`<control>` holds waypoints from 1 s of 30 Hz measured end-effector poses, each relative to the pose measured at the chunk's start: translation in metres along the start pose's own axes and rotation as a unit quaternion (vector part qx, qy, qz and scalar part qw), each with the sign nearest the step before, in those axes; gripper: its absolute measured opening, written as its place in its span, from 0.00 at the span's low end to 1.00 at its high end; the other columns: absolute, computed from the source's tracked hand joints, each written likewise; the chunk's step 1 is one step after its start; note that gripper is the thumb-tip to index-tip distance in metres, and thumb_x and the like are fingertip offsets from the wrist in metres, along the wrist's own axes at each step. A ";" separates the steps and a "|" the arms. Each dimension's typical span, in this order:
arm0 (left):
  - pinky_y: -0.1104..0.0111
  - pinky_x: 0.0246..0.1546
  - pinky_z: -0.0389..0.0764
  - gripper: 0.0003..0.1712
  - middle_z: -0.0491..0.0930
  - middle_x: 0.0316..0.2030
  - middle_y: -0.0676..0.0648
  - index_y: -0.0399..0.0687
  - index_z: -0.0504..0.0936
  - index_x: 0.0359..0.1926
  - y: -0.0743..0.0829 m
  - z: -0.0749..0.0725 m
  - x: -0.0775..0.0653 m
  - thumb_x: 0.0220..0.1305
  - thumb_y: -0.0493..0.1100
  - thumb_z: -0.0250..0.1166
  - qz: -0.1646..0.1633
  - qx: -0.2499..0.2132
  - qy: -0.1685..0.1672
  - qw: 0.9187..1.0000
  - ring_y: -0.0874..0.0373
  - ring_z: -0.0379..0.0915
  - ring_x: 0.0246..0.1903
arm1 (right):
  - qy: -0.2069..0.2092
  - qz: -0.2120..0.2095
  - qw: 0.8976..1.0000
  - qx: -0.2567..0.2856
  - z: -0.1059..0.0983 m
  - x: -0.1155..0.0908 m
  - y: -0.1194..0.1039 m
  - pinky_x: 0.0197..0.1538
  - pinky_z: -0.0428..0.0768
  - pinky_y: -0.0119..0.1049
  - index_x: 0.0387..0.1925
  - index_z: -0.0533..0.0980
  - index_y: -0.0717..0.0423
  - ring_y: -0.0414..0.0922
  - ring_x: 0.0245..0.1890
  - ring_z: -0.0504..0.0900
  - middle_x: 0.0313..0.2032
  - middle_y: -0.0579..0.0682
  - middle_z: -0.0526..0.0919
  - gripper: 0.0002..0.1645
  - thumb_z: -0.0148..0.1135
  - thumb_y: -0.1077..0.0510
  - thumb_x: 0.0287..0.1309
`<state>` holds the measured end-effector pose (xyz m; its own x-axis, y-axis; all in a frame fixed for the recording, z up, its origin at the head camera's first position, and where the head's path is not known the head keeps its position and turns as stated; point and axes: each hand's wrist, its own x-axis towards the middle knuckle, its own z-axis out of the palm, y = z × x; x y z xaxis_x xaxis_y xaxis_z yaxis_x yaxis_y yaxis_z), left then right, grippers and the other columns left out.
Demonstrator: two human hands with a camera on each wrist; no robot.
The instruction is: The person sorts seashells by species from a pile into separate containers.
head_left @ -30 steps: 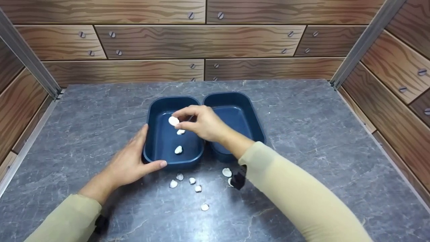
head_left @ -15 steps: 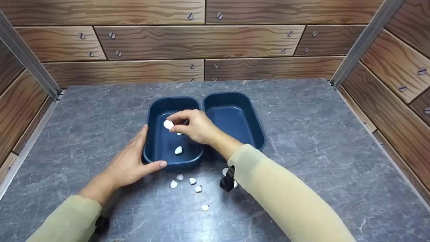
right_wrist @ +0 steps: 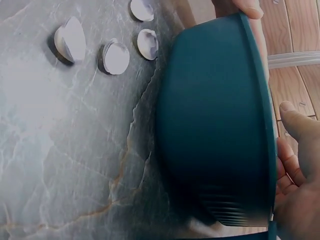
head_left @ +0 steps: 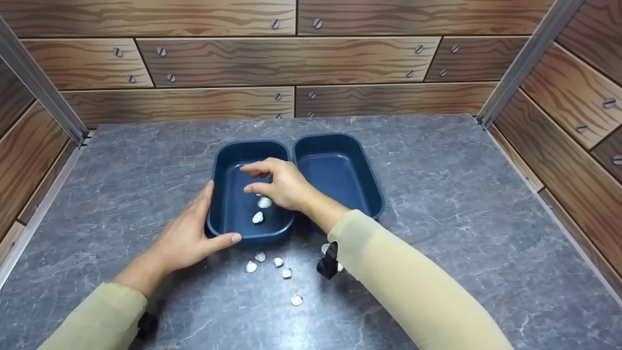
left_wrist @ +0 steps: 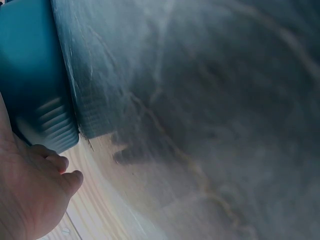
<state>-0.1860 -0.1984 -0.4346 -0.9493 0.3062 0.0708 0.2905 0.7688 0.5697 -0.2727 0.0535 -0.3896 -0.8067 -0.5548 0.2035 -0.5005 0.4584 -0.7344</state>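
Note:
My left hand (head_left: pixel 187 238) rests against the left blue tray (head_left: pixel 231 204), straight fingers along its outer side and thumb on the front rim. Over that tray hovers my right hand (head_left: pixel 286 182), thumb and fingertips apart with nothing between them. Under it on the tray's floor lie a white seashell (head_left: pixel 264 202), another shell (head_left: pixel 258 217) nearer the front, and a sliver of a third, mostly hidden by the thumb. In the left wrist view, the hand (left_wrist: pixel 35 195) touches the tray wall (left_wrist: pixel 35 65). The right wrist view shows the right hand (right_wrist: pixel 300 165) beyond the tray rim.
A second blue tray (head_left: pixel 335 180) stands right beside the first. Several shells (head_left: pixel 278 262) are scattered on the grey marbled table (head_left: pixel 447 194) in front; others are partly behind the right wrist's black camera (head_left: pixel 328 262). Wood-patterned walls (head_left: pixel 286 61) enclose the table.
My right hand has shifted slightly left and its fingers have parted, letting go of the white seashell, which now lies in the left tray. The left hand has stayed in place.

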 end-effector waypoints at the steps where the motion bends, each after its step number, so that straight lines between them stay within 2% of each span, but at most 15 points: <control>1: 0.36 0.74 0.59 0.71 0.45 0.84 0.37 0.46 0.36 0.87 0.000 0.000 0.000 0.63 0.72 0.71 0.001 -0.001 0.001 1.000 0.37 0.48 0.80 | 0.001 -0.002 1.000 0.002 -0.002 -0.001 -0.001 0.57 0.82 0.38 0.65 0.83 0.54 0.48 0.57 0.84 0.55 0.52 0.86 0.28 0.76 0.54 0.66; 7: 0.36 0.74 0.58 0.71 0.45 0.84 0.37 0.48 0.36 0.87 0.001 0.000 0.000 0.63 0.72 0.71 0.001 -0.002 -0.002 1.000 0.37 0.47 0.81 | 0.014 -0.035 0.999 0.021 -0.018 -0.013 -0.017 0.55 0.83 0.40 0.64 0.84 0.54 0.52 0.54 0.85 0.52 0.52 0.86 0.25 0.75 0.55 0.67; 10: 0.36 0.74 0.58 0.71 0.45 0.84 0.38 0.49 0.36 0.87 0.001 0.000 0.000 0.63 0.72 0.71 0.001 -0.003 -0.001 1.000 0.38 0.47 0.81 | 0.025 -0.069 0.997 0.032 -0.030 -0.024 -0.026 0.53 0.83 0.38 0.61 0.85 0.54 0.48 0.51 0.86 0.50 0.51 0.88 0.23 0.75 0.56 0.66; 15: 0.36 0.74 0.57 0.72 0.45 0.84 0.39 0.51 0.36 0.87 0.000 0.000 -0.001 0.62 0.73 0.71 0.001 -0.002 0.004 1.000 0.38 0.47 0.81 | 0.029 -0.114 0.992 0.037 -0.050 -0.051 -0.034 0.51 0.84 0.43 0.59 0.86 0.55 0.44 0.46 0.85 0.48 0.49 0.89 0.22 0.76 0.57 0.65; 21: 0.35 0.75 0.56 0.73 0.45 0.84 0.38 0.50 0.36 0.87 -0.001 0.001 -0.002 0.60 0.76 0.70 -0.003 0.000 0.005 1.000 0.36 0.46 0.81 | 0.027 -0.158 0.987 0.028 -0.072 -0.086 -0.028 0.50 0.84 0.41 0.57 0.86 0.58 0.49 0.45 0.86 0.45 0.51 0.89 0.21 0.76 0.60 0.63; 25: 0.36 0.75 0.55 0.74 0.45 0.84 0.38 0.49 0.37 0.87 0.000 0.001 -0.002 0.60 0.77 0.69 -0.002 0.003 0.008 1.000 0.37 0.46 0.81 | 0.025 -0.170 0.985 0.020 -0.082 -0.112 -0.022 0.49 0.85 0.38 0.56 0.87 0.58 0.46 0.45 0.86 0.44 0.50 0.89 0.20 0.77 0.61 0.62; 30: 0.36 0.75 0.55 0.73 0.45 0.84 0.38 0.49 0.36 0.87 0.001 0.001 -0.002 0.60 0.77 0.69 -0.003 0.003 0.004 1.000 0.37 0.45 0.81 | 0.018 -0.168 0.985 0.020 -0.087 -0.143 -0.013 0.51 0.86 0.40 0.55 0.87 0.56 0.46 0.45 0.87 0.45 0.47 0.90 0.19 0.77 0.60 0.62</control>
<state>-0.1839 -0.1974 -0.4345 -0.9519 0.2973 0.0745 0.2859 0.7735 0.5657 -0.1781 0.1870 -0.3526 -0.6078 -0.6455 0.4624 -0.7299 0.2248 -0.6456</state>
